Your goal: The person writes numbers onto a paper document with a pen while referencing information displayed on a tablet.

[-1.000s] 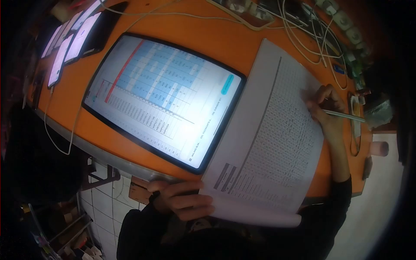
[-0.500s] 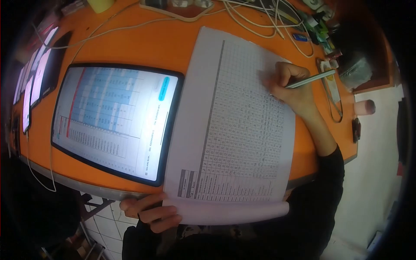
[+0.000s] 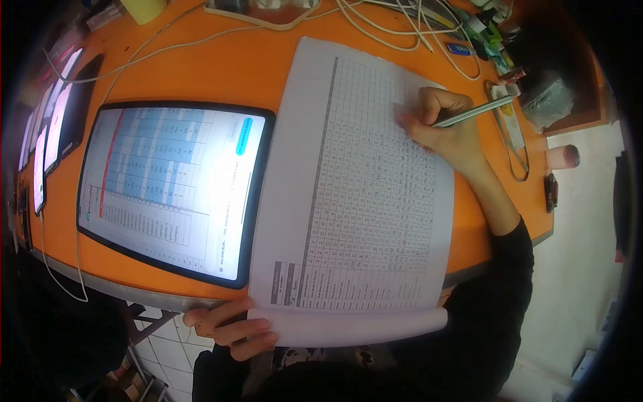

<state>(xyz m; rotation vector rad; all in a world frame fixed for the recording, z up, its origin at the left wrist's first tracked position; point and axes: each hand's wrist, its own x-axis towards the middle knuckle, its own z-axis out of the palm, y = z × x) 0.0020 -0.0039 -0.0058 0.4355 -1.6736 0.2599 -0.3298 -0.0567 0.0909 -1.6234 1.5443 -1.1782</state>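
Note:
Printed sheets [image 3: 375, 194] with a table of figures and handwriting lie on the orange table, their near edge curled up. My right hand [image 3: 445, 127] rests on the upper right part of the sheets, its fingers closed round a silver-green pen [image 3: 475, 110]. My left hand [image 3: 234, 328] grips the lower left corner of the sheets at the table's near edge, fingers bent over the curled paper. Left of the sheets lies a lit tablet [image 3: 167, 187] showing a spreadsheet.
Several lit phones [image 3: 50, 134] lie at the far left with white cables [image 3: 154, 52]. Along the back are a tray [image 3: 264, 17], tangled cables [image 3: 402, 30] and a blue item [image 3: 459, 49]. A pink cylinder [image 3: 562, 157] is at the right, and a yellow cup [image 3: 143, 8] at the back.
The view has shifted, so tablet and sheets appear farther left and more upright. Both hands keep their hold, the right on the pen and the left on the paper corner.

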